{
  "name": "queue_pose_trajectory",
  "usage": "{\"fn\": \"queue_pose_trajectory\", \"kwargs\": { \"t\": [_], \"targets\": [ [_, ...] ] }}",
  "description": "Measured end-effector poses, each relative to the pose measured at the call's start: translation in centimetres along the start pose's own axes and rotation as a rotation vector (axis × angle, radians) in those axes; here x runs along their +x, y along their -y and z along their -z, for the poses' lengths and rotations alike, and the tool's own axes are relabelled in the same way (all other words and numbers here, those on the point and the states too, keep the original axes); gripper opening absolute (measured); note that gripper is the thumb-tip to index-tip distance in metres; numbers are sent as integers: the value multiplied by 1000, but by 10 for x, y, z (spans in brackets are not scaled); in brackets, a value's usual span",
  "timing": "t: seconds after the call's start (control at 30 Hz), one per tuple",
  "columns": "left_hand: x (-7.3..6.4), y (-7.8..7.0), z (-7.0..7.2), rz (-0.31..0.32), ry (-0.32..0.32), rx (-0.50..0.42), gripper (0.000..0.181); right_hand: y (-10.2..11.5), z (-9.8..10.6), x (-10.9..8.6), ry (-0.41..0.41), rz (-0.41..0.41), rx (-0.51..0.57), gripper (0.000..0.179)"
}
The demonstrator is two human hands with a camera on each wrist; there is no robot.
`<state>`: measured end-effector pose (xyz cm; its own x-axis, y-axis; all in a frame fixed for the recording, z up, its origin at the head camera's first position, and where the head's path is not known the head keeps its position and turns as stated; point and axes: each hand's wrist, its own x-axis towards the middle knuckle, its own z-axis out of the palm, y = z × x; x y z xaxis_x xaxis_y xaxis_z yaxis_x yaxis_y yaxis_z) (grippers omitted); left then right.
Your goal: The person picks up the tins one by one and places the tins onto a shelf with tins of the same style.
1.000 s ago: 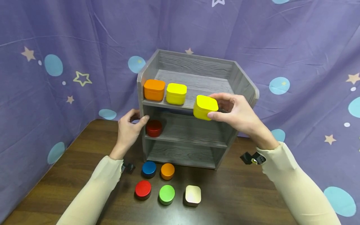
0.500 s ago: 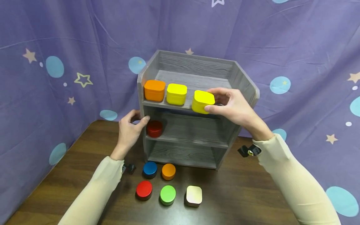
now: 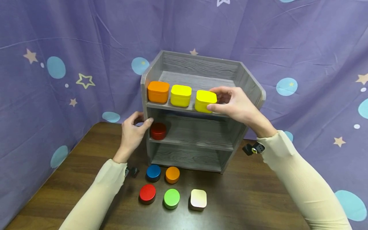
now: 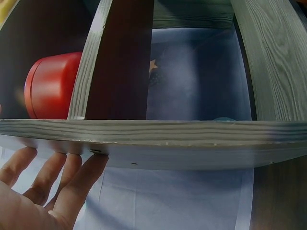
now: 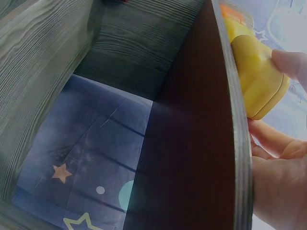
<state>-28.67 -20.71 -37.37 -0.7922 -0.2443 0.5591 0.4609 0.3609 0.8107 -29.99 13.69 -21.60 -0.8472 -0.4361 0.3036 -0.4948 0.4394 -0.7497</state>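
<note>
My right hand (image 3: 237, 105) pinches a yellow square tin (image 3: 205, 101) between thumb and fingers at the front of the grey wooden shelf unit's (image 3: 198, 145) top tier. In the right wrist view that yellow tin (image 5: 256, 76) sits against the board's edge. Left of it on the same tier stand another yellow tin (image 3: 180, 95) and an orange tin (image 3: 158, 92). My left hand (image 3: 133, 132) grips the unit's left side panel, thumb at the front edge. The left wrist view shows its fingers (image 4: 72, 184) against the panel's outer face. A red round tin (image 3: 158, 131) stands on the middle tier near the thumb.
On the brown table (image 3: 247, 191) before the unit lie a blue round tin (image 3: 153, 172), an orange one (image 3: 172, 175), a red one (image 3: 147, 193), a green one (image 3: 171, 198) and a cream square tin (image 3: 198, 199). A purple patterned curtain (image 3: 115, 64) hangs behind.
My right hand has moved the yellow tin leftward and away from me onto the top tier's front, in line with the other two tins. The left hand has stayed on the side panel.
</note>
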Motion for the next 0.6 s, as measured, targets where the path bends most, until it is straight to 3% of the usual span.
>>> {"fn": "queue_pose_trajectory", "kwargs": {
  "t": [0.6],
  "targets": [
    [0,1,-1,-6,-4,-6,26,-2,-1,11,11,-20,-5,49]
  ]
}}
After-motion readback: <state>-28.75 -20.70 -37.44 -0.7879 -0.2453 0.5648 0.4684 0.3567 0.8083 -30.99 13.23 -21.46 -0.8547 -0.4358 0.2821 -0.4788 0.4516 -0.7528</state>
